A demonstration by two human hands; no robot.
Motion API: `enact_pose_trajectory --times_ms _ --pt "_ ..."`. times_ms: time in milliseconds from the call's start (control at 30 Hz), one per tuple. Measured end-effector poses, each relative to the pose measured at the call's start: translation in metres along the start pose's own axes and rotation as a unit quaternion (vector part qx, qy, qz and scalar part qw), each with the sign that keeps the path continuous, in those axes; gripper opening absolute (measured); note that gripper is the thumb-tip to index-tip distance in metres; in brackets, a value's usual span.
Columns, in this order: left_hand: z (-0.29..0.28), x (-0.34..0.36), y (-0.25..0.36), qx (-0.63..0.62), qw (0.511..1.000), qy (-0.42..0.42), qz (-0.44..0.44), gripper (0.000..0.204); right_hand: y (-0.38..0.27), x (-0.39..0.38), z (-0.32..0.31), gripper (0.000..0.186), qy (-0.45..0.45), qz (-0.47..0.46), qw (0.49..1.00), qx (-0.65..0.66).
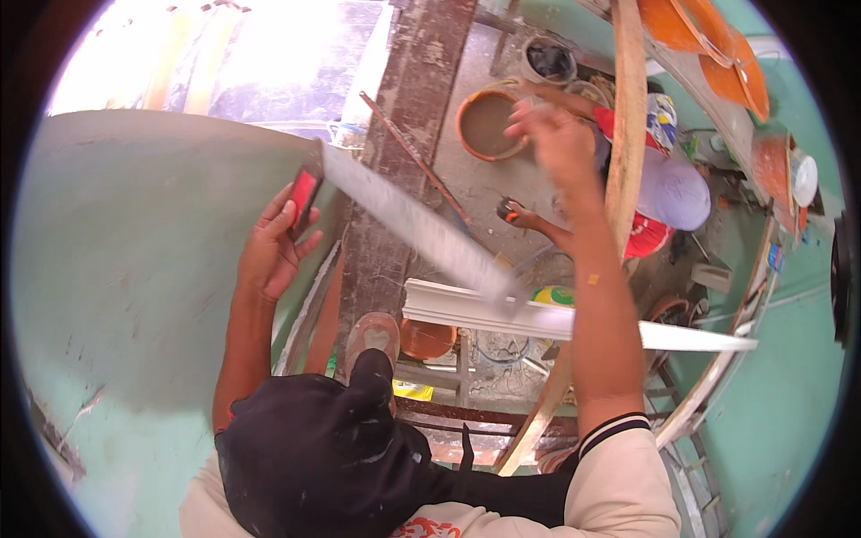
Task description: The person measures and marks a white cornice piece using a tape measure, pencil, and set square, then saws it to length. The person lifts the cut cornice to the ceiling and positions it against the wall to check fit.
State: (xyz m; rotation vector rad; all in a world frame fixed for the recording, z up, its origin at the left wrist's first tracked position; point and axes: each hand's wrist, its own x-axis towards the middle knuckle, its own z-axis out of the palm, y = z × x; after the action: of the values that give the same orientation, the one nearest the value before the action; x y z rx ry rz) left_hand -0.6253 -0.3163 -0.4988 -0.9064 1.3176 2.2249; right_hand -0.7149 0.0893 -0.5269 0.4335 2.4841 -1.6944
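Left hand [273, 240]: closed on the red-and-dark handle of a long-bladed tool [408, 222], thumb laid on the red face; the fingers behind the handle are partly hidden. Blade grey, slanting down and to the right from the handle, smeared by motion blur; its edge cannot be read, nor whether it carries teeth. Far end blurred, overlapping the white moulding strip [448, 301]; contact cannot be told.

Right hand [560, 148]: raised, blurred, fingers apparently spread, nothing visible between them. Its forearm crosses the moulding strip, hiding a stretch of it. The strip's ribbed left end lies near the brown plank [430, 54]; what bears the strip cannot be made out.

On the plank: one thin reddish rod [417, 161], slanting. At the plank's lower end: one foot [372, 334], partly covered by dark cloth.

Below, beyond the plank: one orange tub [461, 127] with grey contents; one pale bucket [529, 67], contents dark and indistinct.

Far side: a co-worker in red, partly hidden behind the wooden beam [627, 117] and the right forearm; head under a lilac covering [682, 193]. The co-worker's lower hand holds a small black-and-orange object [509, 210], kind uncertain.
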Motion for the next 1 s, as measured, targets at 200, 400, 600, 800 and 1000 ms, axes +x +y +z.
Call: enact_pose_trajectory --times_ms 200,400,600,800,1000 --pt "0.043 0.013 -0.020 -0.053 0.992 -0.109 0.017 0.035 -0.099 -0.068 -0.099 0.019 0.186 -0.110 0.976 0.030" --pt "0.094 -0.025 -0.040 -0.014 0.982 -0.167 0.086 0.046 -0.078 -0.159 -0.031 0.021 0.009 -0.125 0.991 -0.056" --pt "0.097 -0.067 -0.082 0.166 0.931 -0.279 0.165 0.060 -0.068 -0.219 0.044 0.064 0.003 -0.170 0.985 -0.037" --pt "0.098 -0.074 -0.079 0.400 0.841 -0.304 0.199 0.056 -0.071 -0.234 0.050 0.072 0.029 -0.168 0.983 -0.075" --pt "0.100 -0.061 -0.073 0.400 0.735 -0.359 0.414 0.045 -0.071 -0.236 0.035 0.071 0.003 -0.229 0.970 -0.078"
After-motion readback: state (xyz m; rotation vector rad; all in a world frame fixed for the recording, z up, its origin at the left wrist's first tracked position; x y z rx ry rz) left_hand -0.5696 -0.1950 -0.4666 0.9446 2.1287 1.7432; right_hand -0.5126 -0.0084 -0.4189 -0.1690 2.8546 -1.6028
